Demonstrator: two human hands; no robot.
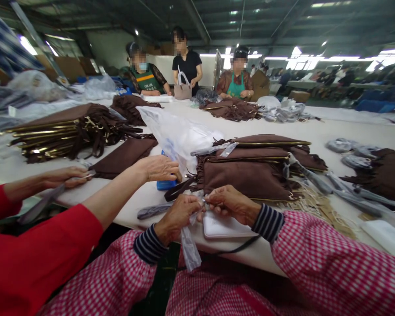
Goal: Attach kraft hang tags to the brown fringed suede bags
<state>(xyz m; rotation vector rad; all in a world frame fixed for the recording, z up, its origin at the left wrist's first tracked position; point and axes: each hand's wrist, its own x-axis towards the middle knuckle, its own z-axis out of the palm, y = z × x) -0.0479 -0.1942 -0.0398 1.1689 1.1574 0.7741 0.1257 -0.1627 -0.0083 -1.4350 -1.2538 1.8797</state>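
Note:
My left hand (181,216) is closed in a pinch on a clear plastic sleeve (191,251), whose loose end hangs below the table edge. Close beside it, my right hand (232,202) pinches something small at the fingertips, too small to make out. Both sets of fingertips nearly meet above a white flat box (227,227). Just behind them lies a brown fringed bag (245,179) with a gold zip, on a stack of similar bags (271,140). A grey plastic-wrapped strap (153,211) lies left of my left hand.
A co-worker's red-sleeved arms (62,237) reach in from the left, near a brown bag (123,158) and a blue packet (166,184). A clear plastic bag (181,134) stands behind. Bag piles (62,129) cover the left. Several people work across the white table (316,136).

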